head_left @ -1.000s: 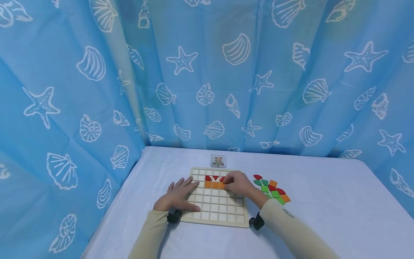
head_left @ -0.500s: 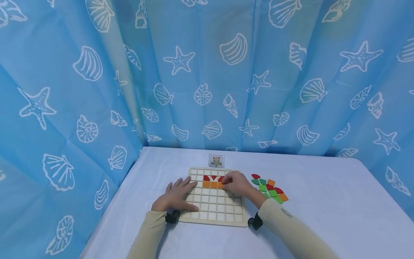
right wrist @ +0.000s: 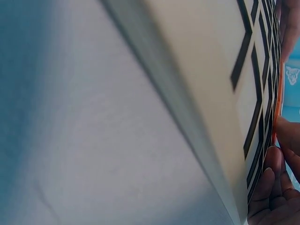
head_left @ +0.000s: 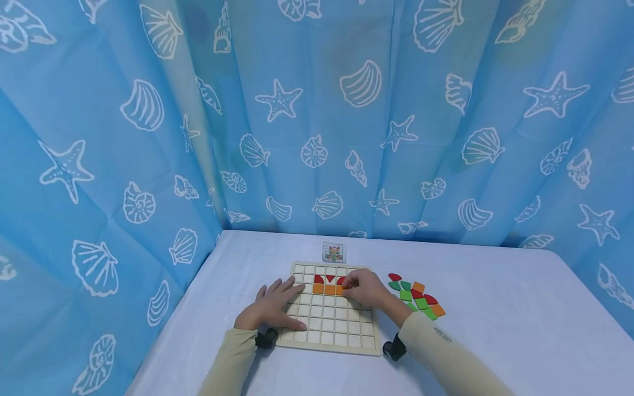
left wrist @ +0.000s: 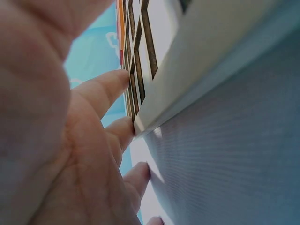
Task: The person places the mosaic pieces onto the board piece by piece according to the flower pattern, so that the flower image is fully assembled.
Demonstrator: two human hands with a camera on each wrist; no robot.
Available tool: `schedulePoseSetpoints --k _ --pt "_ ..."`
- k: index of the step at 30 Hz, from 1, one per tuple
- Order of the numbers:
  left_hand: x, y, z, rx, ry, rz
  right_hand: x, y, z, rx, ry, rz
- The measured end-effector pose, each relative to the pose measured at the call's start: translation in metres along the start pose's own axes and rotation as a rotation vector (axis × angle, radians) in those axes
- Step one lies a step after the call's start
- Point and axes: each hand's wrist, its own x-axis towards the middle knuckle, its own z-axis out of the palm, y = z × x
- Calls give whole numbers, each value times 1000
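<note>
Red pieces (head_left: pixel 318 279) and orange squares (head_left: pixel 329 289) sit on the board (head_left: pixel 327 348); loose pieces (head_left: pixel 422 303) remain beside it. The left hand (head_left: pixel 273 304) lies spread; the right hand (head_left: pixel 368 287) touches one square, pinch unclear.

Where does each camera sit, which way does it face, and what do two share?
Head: worn on the head, facing forward and down at the pale wooden gridded board; left hand, right hand and beige sleeves show.
Left wrist: on that wrist, facing along its palm and fingers to the board's edge.
Right wrist: on that wrist, facing across the board's edge; fingers show at lower and upper right.
Both wrist views share the board's edge.
</note>
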Motion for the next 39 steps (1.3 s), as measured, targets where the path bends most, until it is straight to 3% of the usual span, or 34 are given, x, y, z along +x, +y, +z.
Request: schedulePoseSetpoints --k 12,19,25,39 --pt "-1 1 0 8 -1 -10 1 1 2 5 -10 33" --pt "-1 0 0 13 -11 -23 1 1 -4 31 -48 10" --pt "0 2 0 11 -9 -13 -4 8 -22 68 -66 -29" --pt "-2 5 -1 10 -11 -24 -20 46 -81 -12 -1 52"
